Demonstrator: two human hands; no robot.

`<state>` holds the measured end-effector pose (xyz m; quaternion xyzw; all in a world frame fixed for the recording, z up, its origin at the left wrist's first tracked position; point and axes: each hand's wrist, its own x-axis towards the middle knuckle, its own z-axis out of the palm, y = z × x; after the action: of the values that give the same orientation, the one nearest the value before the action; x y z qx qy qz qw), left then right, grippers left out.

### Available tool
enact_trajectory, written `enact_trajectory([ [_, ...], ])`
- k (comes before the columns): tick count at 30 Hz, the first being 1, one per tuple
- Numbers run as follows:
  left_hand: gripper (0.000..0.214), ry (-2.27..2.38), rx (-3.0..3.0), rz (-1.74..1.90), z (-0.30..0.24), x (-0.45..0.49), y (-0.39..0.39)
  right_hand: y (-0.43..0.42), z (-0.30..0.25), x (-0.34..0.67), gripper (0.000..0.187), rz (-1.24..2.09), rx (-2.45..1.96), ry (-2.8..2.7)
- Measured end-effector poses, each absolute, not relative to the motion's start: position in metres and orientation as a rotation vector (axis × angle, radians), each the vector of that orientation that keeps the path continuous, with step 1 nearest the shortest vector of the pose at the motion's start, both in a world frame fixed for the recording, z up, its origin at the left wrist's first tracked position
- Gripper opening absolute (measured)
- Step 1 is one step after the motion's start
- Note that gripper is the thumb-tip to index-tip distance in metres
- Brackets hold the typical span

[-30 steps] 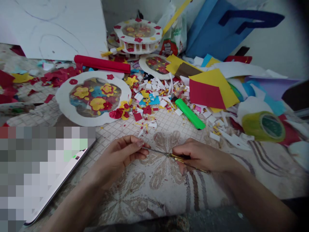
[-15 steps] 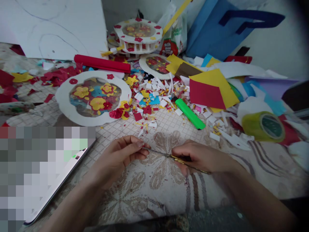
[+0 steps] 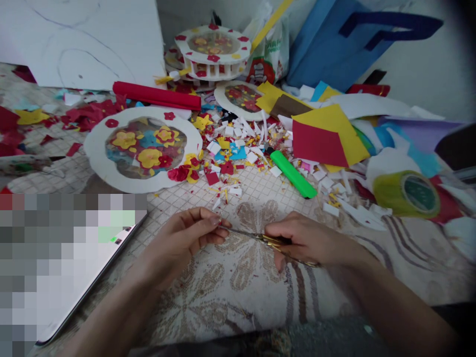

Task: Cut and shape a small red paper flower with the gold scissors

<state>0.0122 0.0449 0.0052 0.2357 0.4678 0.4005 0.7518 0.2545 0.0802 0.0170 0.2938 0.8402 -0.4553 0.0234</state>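
My right hand [image 3: 301, 240] is closed on the gold handles of a pair of scissors [image 3: 260, 237]. Their thin blades point left and reach the fingertips of my left hand [image 3: 197, 229]. Thumb and forefinger of that hand are pinched together at the blade tips. A speck of red shows between them, too small and too covered to name. Both hands are just above the patterned tablecloth [image 3: 245, 282]. Beyond them lie a white scalloped ring [image 3: 92, 148] with red and yellow paper flowers inside and a green utility knife [image 3: 293, 173].
Paper scraps [image 3: 238, 131] cover the middle. Red and yellow sheets [image 3: 320, 141] and a roll of yellow tape [image 3: 407, 193] lie to the right. At the back are a red roll [image 3: 156, 95], a round tiered white piece [image 3: 211, 49] and a blue bag [image 3: 330, 44]. A blurred-out screen [image 3: 82, 277] is at left.
The scissors have turned slightly in my right hand, so more of the gold handles shows. My left hand keeps its pinch in nearly the same place.
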Motion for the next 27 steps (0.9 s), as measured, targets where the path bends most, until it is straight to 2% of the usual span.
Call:
enact_trajectory([
  [17, 0.014, 1.065, 0.620, 0.928, 0.0007, 0.0109, 0.0448, 0.0714, 0.0123, 0.2504, 0.040, -0.832, 1.107, 2.757],
  [21, 0.014, 1.076, 0.596, 0.985, -0.0009, 0.0094, 0.0462, 0.0721, 0.0132, 0.2490, 0.036, -0.919, 1.109, 2.745],
  [27, 0.014, 1.072, 0.577, 1.022, 0.0000, 0.0092, 0.0467, 0.0735, 0.0141, 0.2486, 0.032, -1.331, 1.209, 2.653],
])
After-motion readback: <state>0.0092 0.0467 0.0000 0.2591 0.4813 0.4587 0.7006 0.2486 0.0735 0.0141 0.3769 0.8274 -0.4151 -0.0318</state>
